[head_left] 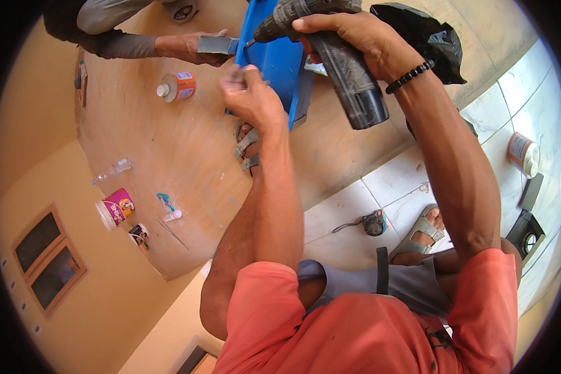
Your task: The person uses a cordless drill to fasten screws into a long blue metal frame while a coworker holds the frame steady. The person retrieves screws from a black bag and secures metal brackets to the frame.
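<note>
Counting the clock from mid-view, the person's left hand [254,103] is showing just before twelve, overlapping the left rim of a long blue, open-faced channel [283,75]; its fingers are curling close together but blurring, so I cannot tell whether they are pinching anything. The channel itself is lying at twelve. Toward one o'clock, the right hand [374,43] is wrapping its fingers around the handle of a scuffed black cordless drill [349,71], whose slim metal bit [250,43] is pointing at that left rim. Farther out, at eleven, a co-worker's hand [184,47] is holding a flat grey rectangular block [217,45] beside the rim's outer side.

This is looking like drilling or screw-driving to me. Doing it well would mean holding the bit square to the rim, starting slowly, pressing evenly, and having the block well braced, with both people's fingers out of the bit's line.

Whether the tip is touching the rim, I cannot tell. The top edge is cutting off the drill's rear and the channel's far end, and the block is partly hiding the co-worker's fingers.
</note>
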Motion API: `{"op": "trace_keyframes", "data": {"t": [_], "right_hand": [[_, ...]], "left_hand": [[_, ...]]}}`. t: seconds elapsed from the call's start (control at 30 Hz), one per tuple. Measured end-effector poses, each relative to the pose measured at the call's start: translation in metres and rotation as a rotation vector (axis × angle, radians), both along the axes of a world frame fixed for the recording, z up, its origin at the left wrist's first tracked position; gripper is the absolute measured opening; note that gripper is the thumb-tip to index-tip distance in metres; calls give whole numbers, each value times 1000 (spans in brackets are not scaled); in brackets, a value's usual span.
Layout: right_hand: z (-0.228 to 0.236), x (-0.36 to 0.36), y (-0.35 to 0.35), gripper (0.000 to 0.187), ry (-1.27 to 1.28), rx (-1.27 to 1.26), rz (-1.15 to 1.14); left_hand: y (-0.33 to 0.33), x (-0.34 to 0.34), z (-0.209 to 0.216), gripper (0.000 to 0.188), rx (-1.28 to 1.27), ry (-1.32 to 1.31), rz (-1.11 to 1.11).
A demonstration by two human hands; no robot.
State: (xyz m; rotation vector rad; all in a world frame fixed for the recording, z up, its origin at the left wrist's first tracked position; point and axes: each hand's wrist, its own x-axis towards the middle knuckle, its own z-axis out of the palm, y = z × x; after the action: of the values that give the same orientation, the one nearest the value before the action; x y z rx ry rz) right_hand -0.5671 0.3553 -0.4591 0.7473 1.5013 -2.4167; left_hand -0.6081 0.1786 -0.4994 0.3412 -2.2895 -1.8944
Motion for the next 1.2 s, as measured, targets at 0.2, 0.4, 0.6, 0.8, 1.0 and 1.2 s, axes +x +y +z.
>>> {"op": "trace_keyframes", "data": {"t": [0.2,0.4,0.6,0.8,1.0,1.2], "right_hand": [[30,-11,2,32,17,280,53],[49,-21,1,26,1,552,-88],[38,-22,0,13,49,436,-206],[62,-20,-4,13,31,584,-113],[52,-17,11,18,8,65,-25],[22,-4,18,66,8,135,124]], "left_hand": [[6,-36,-36,24,1251,-359,180],[18,-50,-49,28,1705,-355,222],[21,-49,-55,28,1662,-365,204],[16,-49,-53,34,1646,-367,191],[18,-53,-57,37,1565,-393,196],[20,-59,-54,36,1507,-498,260]]}}
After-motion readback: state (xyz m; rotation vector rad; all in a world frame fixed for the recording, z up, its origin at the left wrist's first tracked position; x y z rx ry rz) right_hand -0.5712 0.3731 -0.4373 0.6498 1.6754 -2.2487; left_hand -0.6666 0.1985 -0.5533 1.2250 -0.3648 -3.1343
